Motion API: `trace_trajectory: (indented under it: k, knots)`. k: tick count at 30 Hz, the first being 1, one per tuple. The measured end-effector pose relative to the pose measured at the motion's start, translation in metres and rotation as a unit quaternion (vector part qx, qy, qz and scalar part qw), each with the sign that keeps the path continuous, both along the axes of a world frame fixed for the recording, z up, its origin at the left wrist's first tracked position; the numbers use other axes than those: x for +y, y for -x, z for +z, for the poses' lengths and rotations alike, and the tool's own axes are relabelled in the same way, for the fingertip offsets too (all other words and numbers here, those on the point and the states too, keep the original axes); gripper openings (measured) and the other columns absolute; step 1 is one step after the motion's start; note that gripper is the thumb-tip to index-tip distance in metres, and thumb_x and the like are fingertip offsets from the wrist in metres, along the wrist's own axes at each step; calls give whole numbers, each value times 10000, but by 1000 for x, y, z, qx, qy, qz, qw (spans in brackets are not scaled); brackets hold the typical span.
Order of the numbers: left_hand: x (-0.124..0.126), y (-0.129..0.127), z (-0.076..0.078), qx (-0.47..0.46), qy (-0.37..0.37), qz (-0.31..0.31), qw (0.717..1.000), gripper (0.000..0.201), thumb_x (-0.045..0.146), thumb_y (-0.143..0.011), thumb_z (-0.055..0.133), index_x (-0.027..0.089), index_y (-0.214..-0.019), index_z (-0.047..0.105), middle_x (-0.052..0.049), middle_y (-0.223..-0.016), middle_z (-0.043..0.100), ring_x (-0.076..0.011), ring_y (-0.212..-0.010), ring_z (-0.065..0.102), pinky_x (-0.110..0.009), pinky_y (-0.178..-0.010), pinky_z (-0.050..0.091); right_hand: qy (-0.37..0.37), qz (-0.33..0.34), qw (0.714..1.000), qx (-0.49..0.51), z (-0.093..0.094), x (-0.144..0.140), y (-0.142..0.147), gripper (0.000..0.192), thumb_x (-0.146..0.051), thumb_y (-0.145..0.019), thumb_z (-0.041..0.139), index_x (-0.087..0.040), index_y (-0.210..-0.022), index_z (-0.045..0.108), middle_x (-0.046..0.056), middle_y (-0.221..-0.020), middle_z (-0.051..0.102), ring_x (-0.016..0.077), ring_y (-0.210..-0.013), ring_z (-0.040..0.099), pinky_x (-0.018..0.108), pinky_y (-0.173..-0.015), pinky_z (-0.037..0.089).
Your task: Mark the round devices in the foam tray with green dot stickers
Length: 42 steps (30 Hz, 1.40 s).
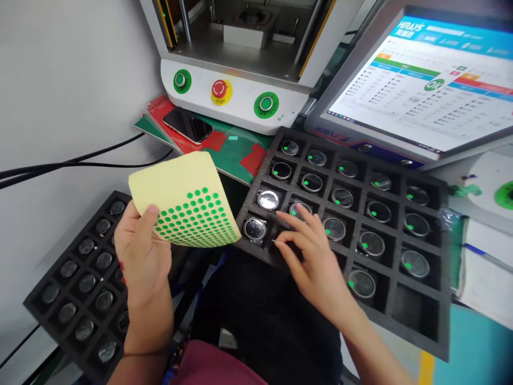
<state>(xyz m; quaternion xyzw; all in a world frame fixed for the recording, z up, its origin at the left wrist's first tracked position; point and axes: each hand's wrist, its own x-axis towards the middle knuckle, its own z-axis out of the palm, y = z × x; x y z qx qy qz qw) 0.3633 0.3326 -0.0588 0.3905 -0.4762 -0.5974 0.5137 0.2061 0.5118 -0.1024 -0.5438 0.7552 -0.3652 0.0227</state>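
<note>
A plain pale grey wall (pixel 60 69) stood at the left, with thin black cables (pixel 72 163) running along it. Glossy teal floor (pixel 476 347) with a yellow painted stripe (pixel 427 369) showed at lower right.

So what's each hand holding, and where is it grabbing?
The left hand pinches the sticker sheet at its lower left edge. The right hand holds nothing; its fingertips reach over the foam tray.
</note>
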Motion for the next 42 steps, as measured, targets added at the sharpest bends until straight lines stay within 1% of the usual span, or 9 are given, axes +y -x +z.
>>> trace_trajectory:
  k: [5,11,16,20,23,28,32,34,42]
  knots:
    - [-10,-3,0,15,-4,3,1000,35,233,-771,711,239,-803,725,-6,-916,757,-195,-995,683,-277,-930,528,-27,27,999,1,-17,-26,-10,133,-168,-947,462,-185,-844,544,95,-1321,585,333,-1386,356,689,-1095,270]
    - [-13,0,-5,15,-27,1,1000,137,246,-707,752,175,-820,718,-31,-843,761,-174,-832,712,-228,-788,567,-58,13,998,26,-25,-48,-12,174,-150,-898,490,-175,-751,579,83,-1330,583,375,-1361,372,678,-1082,300]
    - [-7,3,9,23,-44,-32,998,219,276,-687,791,169,-867,728,-36,-852,764,-177,-780,716,-226,-718,585,54,-56,995,-67,-9,-42,2,56,-213,-880,574,-199,-856,623,108,-1189,651,323,-1300,468,574,-1054,399]
    - [10,5,24,-1,-78,-128,989,296,286,-683,815,170,-944,737,-37,-826,765,-185,-695,718,-269,-720,600,86,16,954,-287,29,-9,-1,202,-331,-900,596,-244,-1081,625,75,-1183,662,232,-1157,602,416,-987,492]
    - [21,12,31,-16,-62,-159,985,301,286,-694,813,181,-966,737,-31,-816,765,-191,-686,719,-276,-703,605,82,53,924,-369,47,16,-7,280,-325,-892,618,-274,-1168,622,58,-1186,665,203,-1124,622,346,-963,502]
    - [32,27,37,-13,-22,-135,990,318,299,-674,826,177,-953,735,-27,-823,763,-166,-656,704,-250,-677,596,159,-37,867,-472,43,35,2,44,-263,-862,656,-242,-880,690,28,-932,723,153,-925,678,262,-851,530]
    - [46,30,29,-44,-13,-163,986,306,338,-705,805,172,-944,711,-39,-839,758,-179,-691,705,-246,-639,581,206,-16,807,-554,40,45,9,97,-294,-796,745,-220,-794,683,13,-759,672,124,-731,645,210,-673,527]
    - [52,28,23,-71,-17,-185,980,307,356,-739,781,172,-966,687,-47,-857,752,-185,-712,701,-250,-626,570,212,1,792,-572,40,49,8,112,-287,-794,750,-210,-775,670,6,-701,628,113,-660,606,203,-608,503]
    - [41,12,6,-121,-2,-181,976,246,392,-805,708,180,-875,607,-9,-791,688,-137,-637,618,-212,-574,499,198,24,830,-521,39,50,0,125,-205,-806,714,-216,-756,600,-14,-654,563,108,-612,542,208,-569,462]
